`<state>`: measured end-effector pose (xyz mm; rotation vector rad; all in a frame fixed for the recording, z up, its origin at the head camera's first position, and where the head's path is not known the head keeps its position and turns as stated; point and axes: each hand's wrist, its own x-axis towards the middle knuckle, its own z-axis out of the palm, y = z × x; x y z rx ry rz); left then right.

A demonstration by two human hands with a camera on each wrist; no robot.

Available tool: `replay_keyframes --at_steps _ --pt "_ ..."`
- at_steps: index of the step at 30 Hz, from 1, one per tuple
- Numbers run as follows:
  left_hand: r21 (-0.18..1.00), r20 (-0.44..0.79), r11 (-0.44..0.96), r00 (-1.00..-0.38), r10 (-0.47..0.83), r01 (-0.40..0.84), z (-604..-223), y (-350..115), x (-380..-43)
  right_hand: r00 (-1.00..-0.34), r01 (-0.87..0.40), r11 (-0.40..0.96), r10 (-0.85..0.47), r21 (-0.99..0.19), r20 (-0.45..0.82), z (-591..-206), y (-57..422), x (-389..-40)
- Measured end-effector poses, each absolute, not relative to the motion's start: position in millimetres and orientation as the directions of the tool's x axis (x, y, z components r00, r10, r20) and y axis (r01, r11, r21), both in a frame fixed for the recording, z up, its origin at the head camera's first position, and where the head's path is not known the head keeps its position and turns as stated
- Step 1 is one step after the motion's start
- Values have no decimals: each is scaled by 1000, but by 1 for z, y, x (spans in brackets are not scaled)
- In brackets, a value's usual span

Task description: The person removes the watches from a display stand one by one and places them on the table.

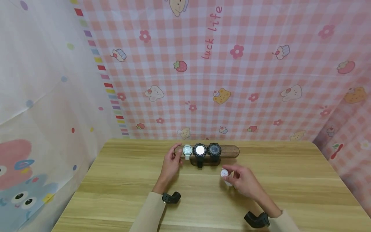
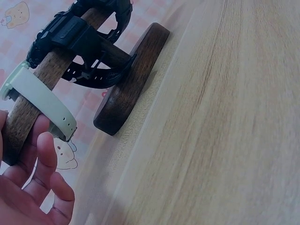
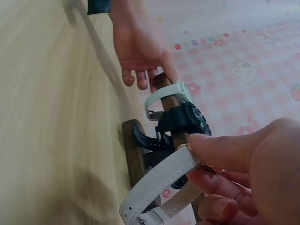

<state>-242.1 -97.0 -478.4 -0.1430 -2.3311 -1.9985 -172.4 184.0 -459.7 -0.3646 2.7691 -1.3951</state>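
Note:
My left hand [image 1: 171,165] grips the left end of a dark wooden watch stand [image 1: 231,151]. Beside its fingers a mint-green watch [image 1: 187,150] is looped round the bar. Two chunky black watches hang to the right of it, one with a bright face [image 1: 200,150] and one with a dark face [image 1: 214,149]. Right of centre, in front of the stand, my right hand [image 1: 244,181] pinches a white wristwatch [image 1: 224,173] by its case. In the right wrist view its white strap [image 3: 159,179] forms a loop, with the buckle at the bottom.
The stand's bar rises on a wooden base [image 2: 133,82] near the back of the wood-grain table [image 1: 197,199]. A pink checked cloth [image 1: 185,77] hangs behind it, and a pale patterned cloth [image 1: 58,96] at left. Each wrist wears a black camera band [image 1: 171,197].

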Motion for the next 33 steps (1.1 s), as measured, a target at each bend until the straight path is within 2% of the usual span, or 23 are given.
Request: replay_keyframes --at_steps 12,20,33 --pt "982 115 145 -993 28 117 -480 -98 -243 -952 -287 585 -259 -758 161 -476 178 -172" --pt "983 113 144 -993 30 117 -485 -99 -247 -954 -262 604 -279 -753 108 -480 173 -171" --pt "984 95 145 -995 40 100 -478 -98 -243 -955 -270 648 -276 -712 110 -487 160 -171"
